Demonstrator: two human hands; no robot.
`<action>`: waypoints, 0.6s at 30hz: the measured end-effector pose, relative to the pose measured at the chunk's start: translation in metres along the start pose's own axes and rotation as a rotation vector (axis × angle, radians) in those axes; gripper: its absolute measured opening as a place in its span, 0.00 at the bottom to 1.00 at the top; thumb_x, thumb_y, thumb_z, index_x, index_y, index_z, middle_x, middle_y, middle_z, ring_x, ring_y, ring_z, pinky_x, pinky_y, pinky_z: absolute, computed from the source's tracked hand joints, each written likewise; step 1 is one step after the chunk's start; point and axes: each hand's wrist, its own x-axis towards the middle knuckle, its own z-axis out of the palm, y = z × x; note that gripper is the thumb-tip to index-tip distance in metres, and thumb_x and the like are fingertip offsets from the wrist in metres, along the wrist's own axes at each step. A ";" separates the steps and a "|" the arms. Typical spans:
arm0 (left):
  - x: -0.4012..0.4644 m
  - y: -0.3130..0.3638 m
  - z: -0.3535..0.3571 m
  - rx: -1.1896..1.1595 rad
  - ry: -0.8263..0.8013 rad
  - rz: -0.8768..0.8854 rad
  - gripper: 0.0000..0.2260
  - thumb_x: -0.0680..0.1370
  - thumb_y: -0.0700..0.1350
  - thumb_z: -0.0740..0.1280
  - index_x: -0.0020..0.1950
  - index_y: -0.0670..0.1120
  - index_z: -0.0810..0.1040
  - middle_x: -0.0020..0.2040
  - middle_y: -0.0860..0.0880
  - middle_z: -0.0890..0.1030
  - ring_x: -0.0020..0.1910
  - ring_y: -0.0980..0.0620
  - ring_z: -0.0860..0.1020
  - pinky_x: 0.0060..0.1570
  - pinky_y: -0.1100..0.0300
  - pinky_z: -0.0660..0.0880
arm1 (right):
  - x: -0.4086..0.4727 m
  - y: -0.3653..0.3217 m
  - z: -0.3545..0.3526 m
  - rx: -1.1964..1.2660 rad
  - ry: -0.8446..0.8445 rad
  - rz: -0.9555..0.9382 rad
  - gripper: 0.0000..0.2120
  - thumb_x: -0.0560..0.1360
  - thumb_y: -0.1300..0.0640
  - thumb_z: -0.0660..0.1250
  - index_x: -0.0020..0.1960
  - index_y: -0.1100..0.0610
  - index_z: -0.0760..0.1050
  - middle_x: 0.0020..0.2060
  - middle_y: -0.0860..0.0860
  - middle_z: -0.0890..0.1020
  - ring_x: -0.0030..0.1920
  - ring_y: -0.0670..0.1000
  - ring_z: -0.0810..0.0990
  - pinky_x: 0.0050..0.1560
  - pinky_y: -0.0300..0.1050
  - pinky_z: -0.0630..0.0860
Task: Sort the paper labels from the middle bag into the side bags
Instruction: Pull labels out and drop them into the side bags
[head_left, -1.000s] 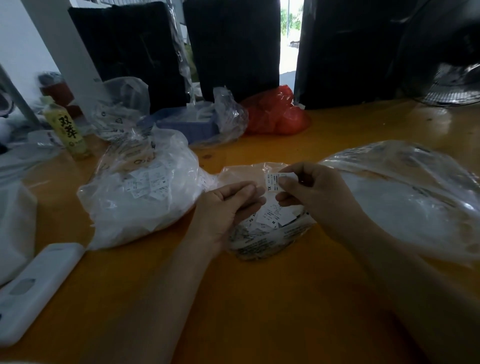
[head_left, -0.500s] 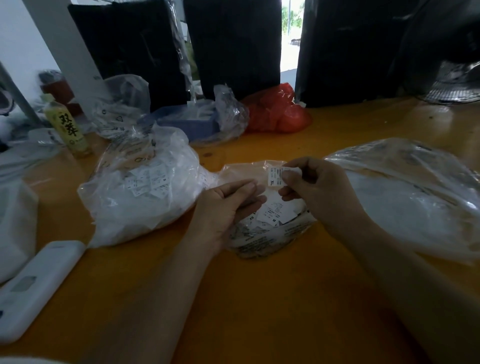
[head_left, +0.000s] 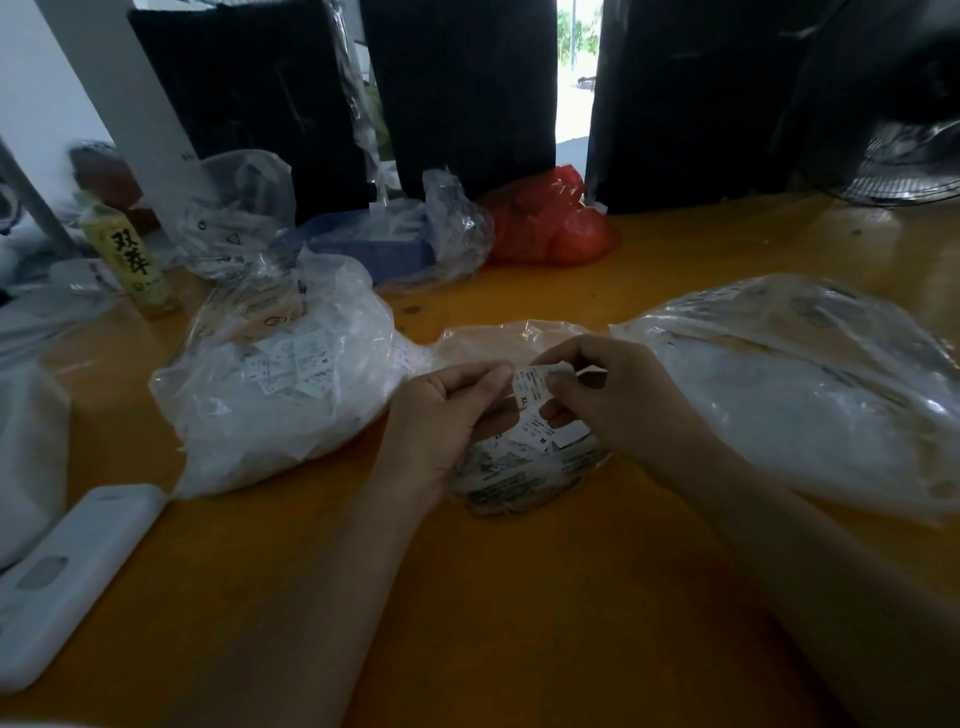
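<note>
Right hand (head_left: 618, 400): my thumb and forefinger pinch the upper edge of one paper label (head_left: 531, 387), printed XL, held upright above the middle bag (head_left: 519, 478).

Left hand (head_left: 447, 415): my fingers are curled, tips touching the label's left edge; whether they actually grip it I cannot tell.

Middle bag: small clear plastic, mouth open under both hands, loose labels inside, one marked M; near the middle of the bench (head_left: 519, 597).

Left bag (head_left: 270, 395): large clear plastic, full of white labels, just beside the middle bag, toward the bench's left side.

Right bag (head_left: 789, 395): large clear plastic with white contents, just beside the middle bag, reaching the bench's right edge.

White case (head_left: 72, 577): flat, at the near left corner.

Green bottle (head_left: 130, 260): upright, far left edge.

Blue box (head_left: 374, 249), in a clear bag, and red bag (head_left: 550, 223): along the far edge.

Fan (head_left: 904, 166): far right corner.
</note>
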 end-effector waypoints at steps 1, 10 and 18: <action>-0.001 0.000 0.000 0.029 -0.006 0.012 0.07 0.73 0.47 0.77 0.51 0.48 0.88 0.47 0.46 0.89 0.45 0.51 0.88 0.44 0.62 0.83 | 0.000 0.000 0.000 0.002 -0.002 -0.003 0.08 0.80 0.62 0.68 0.54 0.51 0.81 0.43 0.48 0.84 0.37 0.45 0.86 0.37 0.31 0.78; -0.002 0.002 -0.001 0.120 0.018 0.014 0.06 0.74 0.47 0.78 0.50 0.51 0.90 0.44 0.47 0.89 0.39 0.55 0.86 0.33 0.64 0.80 | 0.005 0.003 -0.003 0.141 0.079 0.082 0.07 0.77 0.58 0.73 0.54 0.52 0.79 0.39 0.50 0.86 0.37 0.50 0.86 0.43 0.46 0.84; -0.003 -0.001 0.000 0.224 0.019 0.029 0.11 0.74 0.53 0.77 0.55 0.52 0.88 0.48 0.48 0.89 0.51 0.39 0.87 0.58 0.34 0.81 | 0.000 0.003 0.005 0.031 0.063 -0.002 0.04 0.75 0.57 0.75 0.48 0.50 0.81 0.37 0.45 0.86 0.37 0.46 0.86 0.42 0.41 0.83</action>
